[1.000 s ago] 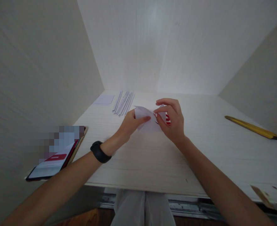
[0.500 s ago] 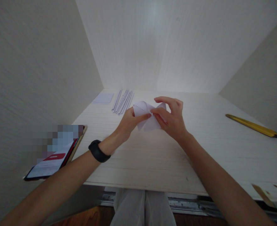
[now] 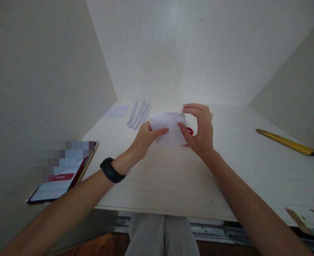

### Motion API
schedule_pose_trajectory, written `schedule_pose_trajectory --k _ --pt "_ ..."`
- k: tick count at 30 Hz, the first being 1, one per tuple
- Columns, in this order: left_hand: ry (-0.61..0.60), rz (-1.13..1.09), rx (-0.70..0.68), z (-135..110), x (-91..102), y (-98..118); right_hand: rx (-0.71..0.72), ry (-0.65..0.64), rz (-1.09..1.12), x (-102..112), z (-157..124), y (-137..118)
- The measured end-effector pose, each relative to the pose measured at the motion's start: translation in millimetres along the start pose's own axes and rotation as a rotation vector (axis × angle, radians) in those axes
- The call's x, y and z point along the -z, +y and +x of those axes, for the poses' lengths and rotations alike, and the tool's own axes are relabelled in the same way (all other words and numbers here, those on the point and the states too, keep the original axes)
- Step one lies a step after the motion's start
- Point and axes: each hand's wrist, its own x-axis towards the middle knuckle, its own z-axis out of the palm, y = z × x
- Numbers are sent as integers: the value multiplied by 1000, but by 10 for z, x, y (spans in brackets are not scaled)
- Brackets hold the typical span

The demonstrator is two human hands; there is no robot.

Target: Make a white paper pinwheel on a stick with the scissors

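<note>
White paper (image 3: 170, 122) held above the middle of the counter (image 3: 159, 177). Left hand (image 3: 144, 138) pinches its left edge, thumb on top, presumably steadying it. Right hand (image 3: 204, 133) a loose, wide C, thumb against paper. Paper strips (image 3: 141, 115) far left, likely leaving room.

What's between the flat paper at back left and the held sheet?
Head view: thin paper strips, then the left hand gripping the sheet.

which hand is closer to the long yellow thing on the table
Right. The right hand is left of the yellow thing, apart from it; the left hand, holding the paper by its left side, is farther left.
</note>
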Motion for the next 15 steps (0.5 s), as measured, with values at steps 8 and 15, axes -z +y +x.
schedule_pose_trajectory --k 8,15 --pt "-17 43 -14 -14 -10 -2 -69 -2 -18 -5 1 -7" --pt "-10 75 -23 -28 -22 27 38 -80 -78 10 -33 -25"
